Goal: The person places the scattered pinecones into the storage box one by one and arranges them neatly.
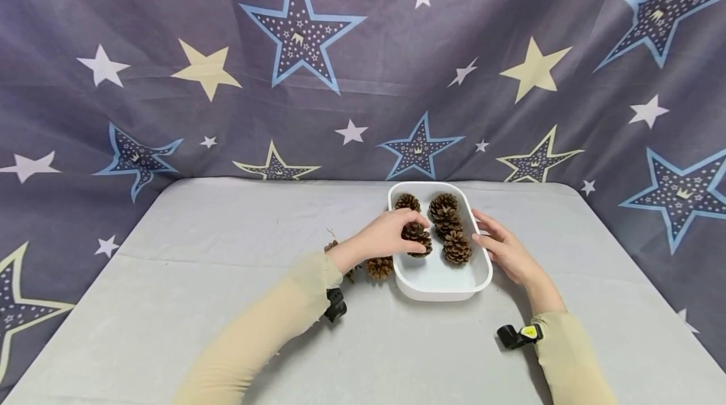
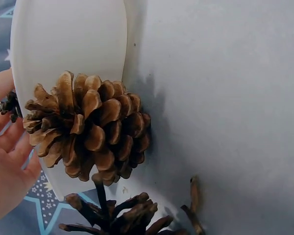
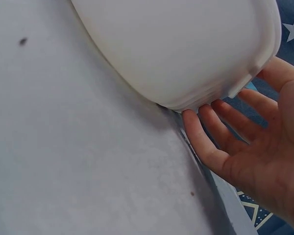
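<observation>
In the head view, my left hand (image 1: 388, 233) reaches over the near-left rim of a white plastic box (image 1: 443, 295) and grips a brown pine cone (image 1: 418, 241) between thumb and fingers. To its right, several more pine cones (image 1: 457, 248) lie inside along the right side, with another pine cone (image 1: 407, 203) at the far left. My right hand (image 1: 507, 254) rests its extended fingertips against the box's right wall. The right wrist view shows those fingers (image 3: 201, 139) touching the outer wall. In the left wrist view, the gripped cone is mostly hidden behind the box wall.
Outside the box, a pine cone (image 1: 379, 268) lies against its left wall. Beside it sits a darker, spiky cone (image 2: 132, 215), partly hidden under my left wrist in the head view. A star-patterned curtain (image 1: 351, 77) hangs behind the grey-covered table (image 1: 227, 228).
</observation>
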The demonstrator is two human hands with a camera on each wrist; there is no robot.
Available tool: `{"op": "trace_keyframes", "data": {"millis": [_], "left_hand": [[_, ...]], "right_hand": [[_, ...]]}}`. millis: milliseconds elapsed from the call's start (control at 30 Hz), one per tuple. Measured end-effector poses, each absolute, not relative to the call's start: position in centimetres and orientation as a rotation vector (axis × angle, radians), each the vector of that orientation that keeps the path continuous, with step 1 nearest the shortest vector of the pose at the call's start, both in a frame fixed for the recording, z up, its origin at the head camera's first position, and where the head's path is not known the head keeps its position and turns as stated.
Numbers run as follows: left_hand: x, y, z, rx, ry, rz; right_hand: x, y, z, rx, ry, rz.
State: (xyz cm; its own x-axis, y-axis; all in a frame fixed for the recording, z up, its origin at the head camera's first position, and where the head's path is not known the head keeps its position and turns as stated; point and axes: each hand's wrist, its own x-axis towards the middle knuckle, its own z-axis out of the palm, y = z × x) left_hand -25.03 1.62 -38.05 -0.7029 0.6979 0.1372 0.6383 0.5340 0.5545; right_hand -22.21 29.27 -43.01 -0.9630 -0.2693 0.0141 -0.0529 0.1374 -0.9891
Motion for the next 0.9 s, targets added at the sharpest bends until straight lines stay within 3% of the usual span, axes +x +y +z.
{"op": "trace_keyframes", "data": {"millis": [900], "left_hand": [[-25.1,1.92,-38.52,1.23,2.72,0.588]], "right_hand": [[-22.1,29.18,-42.95,-0.301,2.238,-1.937]]}}
